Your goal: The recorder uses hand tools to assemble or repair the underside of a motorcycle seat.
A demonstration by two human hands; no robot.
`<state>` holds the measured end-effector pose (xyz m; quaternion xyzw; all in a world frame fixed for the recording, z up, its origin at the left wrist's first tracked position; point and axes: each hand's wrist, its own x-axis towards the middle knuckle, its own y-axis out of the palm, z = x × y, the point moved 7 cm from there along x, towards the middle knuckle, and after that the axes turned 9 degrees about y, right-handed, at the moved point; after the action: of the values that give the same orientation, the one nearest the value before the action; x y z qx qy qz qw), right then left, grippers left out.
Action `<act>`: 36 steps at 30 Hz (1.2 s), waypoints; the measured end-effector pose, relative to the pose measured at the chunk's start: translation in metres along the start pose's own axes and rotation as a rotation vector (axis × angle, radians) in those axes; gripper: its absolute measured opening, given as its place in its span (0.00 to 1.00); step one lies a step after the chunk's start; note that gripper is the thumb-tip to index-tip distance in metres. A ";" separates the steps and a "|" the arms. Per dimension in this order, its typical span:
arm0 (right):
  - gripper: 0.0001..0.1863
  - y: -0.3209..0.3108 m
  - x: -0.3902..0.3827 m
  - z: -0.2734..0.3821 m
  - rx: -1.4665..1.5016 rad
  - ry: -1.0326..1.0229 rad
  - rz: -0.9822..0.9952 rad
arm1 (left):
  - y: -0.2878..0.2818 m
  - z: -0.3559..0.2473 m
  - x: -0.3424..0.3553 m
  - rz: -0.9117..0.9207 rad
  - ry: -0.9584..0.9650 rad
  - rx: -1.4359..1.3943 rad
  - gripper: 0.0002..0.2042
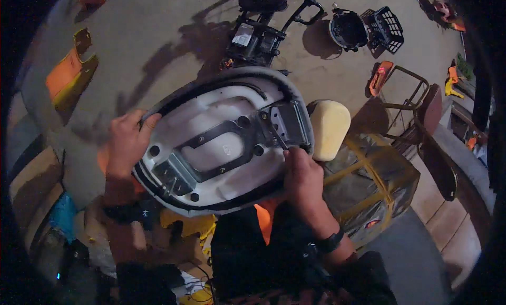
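An upturned vehicle seat (219,147) fills the middle, its pale underside facing up inside a dark rim. A black plate with an oval opening (200,170) lies across its centre, with a metal bracket (176,174) at the lower left and another bracket (289,123) at the upper right. My left hand (129,139) grips the seat's left rim, thumb on top, other fingers partly hidden. At the right side, my right hand (304,176) is closed around a thin metal rod-like tool (280,139), which points toward the upper-right bracket. Its handle is hidden in my fist.
Beyond the seat stands a black vehicle frame (258,36). A cream foam pad (332,128) lies beside a taped, wrapped package (363,184) at right. Farther off are a round black container (348,30), a black basket (387,28), a chair (429,105) and an orange panel (66,76).
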<state>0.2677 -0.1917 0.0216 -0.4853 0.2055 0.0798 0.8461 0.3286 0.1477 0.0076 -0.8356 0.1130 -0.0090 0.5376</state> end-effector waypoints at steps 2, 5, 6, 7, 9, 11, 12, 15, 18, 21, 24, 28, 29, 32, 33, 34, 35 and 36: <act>0.07 0.004 -0.004 0.002 -0.189 -0.038 -0.051 | 0.005 0.003 0.000 0.038 -0.017 0.009 0.15; 0.10 0.016 0.001 -0.001 -0.431 -0.013 0.018 | 0.003 -0.001 0.002 0.058 -0.030 0.017 0.16; 0.10 0.016 0.003 0.000 -0.446 -0.020 0.038 | 0.001 -0.004 0.004 0.046 -0.032 0.019 0.16; 0.11 0.016 0.005 0.001 -0.461 -0.026 0.057 | 0.002 -0.002 0.004 0.053 -0.049 0.006 0.16; 0.13 0.017 0.009 0.002 -0.507 -0.036 0.071 | 0.003 0.000 0.004 0.068 -0.081 -0.020 0.17; 0.15 0.024 0.011 0.002 -0.570 -0.042 0.058 | 0.001 -0.002 0.004 0.017 -0.067 -0.058 0.16; 0.14 0.023 0.010 0.001 -0.530 -0.053 0.018 | 0.000 -0.002 0.004 -0.002 -0.061 -0.077 0.16; 0.15 0.017 0.004 -0.001 -0.411 -0.072 -0.096 | -0.003 -0.006 0.005 0.009 -0.044 -0.041 0.16; 0.13 0.010 0.000 0.000 -0.318 -0.059 -0.149 | -0.001 -0.003 0.005 0.016 -0.017 -0.030 0.16; 0.08 0.009 -0.007 0.009 -0.223 -0.013 -0.078 | 0.002 -0.002 0.005 -0.018 0.006 -0.056 0.15; 0.09 0.023 -0.022 0.020 0.127 0.100 0.082 | -0.003 -0.008 0.004 -0.089 0.042 -0.036 0.14; 0.14 0.059 -0.028 0.020 0.906 0.403 0.166 | -0.001 -0.004 0.005 -0.007 -0.039 -0.030 0.14; 0.14 0.062 -0.029 0.016 0.985 0.468 0.188 | -0.002 -0.004 0.005 -0.017 -0.013 -0.001 0.14; 0.15 0.073 -0.029 0.012 1.004 0.487 0.186 | -0.001 -0.004 0.003 -0.035 -0.007 -0.005 0.14; 0.16 0.074 -0.028 0.011 0.967 0.468 0.169 | 0.002 -0.005 0.004 -0.038 -0.016 -0.030 0.14; 0.16 0.076 -0.029 0.011 1.052 0.497 0.143 | 0.005 -0.006 0.004 -0.041 -0.021 -0.041 0.14; 0.16 0.078 -0.029 0.014 1.135 0.524 0.115 | 0.009 -0.007 0.004 -0.044 -0.028 -0.054 0.14; 0.16 0.076 -0.027 0.021 1.229 0.542 0.099 | 0.003 -0.006 0.004 -0.052 -0.039 -0.050 0.14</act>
<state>0.2236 -0.1324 -0.0172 0.0916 0.4406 -0.1374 0.8824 0.3314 0.1406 0.0071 -0.8513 0.0811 -0.0039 0.5184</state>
